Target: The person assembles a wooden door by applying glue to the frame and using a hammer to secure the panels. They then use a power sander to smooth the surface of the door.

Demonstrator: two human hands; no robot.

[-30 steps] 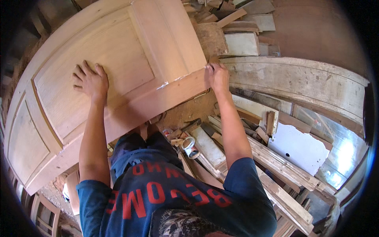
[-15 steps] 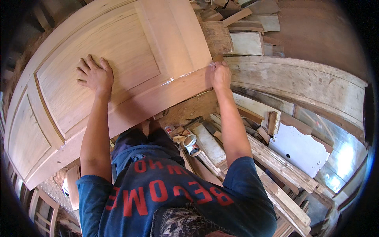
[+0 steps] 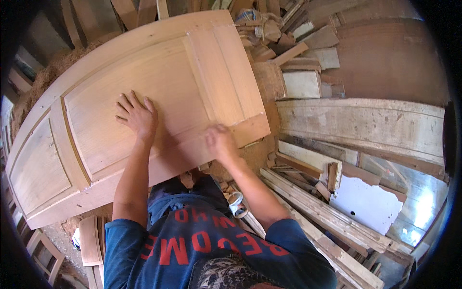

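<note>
A pale wooden panelled door [image 3: 139,86] lies flat in front of me, its near edge close to my body. My left hand [image 3: 139,115] rests on the large recessed panel, palm down and fingers spread. Over the door's near rail, left of its right-hand corner, is my right hand [image 3: 222,143]. Its fingers are curled in and blurred by motion; whatever they may hold is hidden. A whitish line marks the joint [image 3: 250,118] near that corner.
Wood offcuts [image 3: 288,53] are heaped beyond the door's right end. To the right lie a long weathered board [image 3: 361,125], stacked strips [image 3: 332,212] and a broken white sheet [image 3: 365,200]. An opened can [image 3: 237,204] stands by my right forearm. Shavings [image 3: 48,79] are piled along the far left edge.
My right hand has moved left from the door's corner along the near rail. My left hand appears lower and farther right in view, still spread on the panel. The whole view has shifted.
</note>
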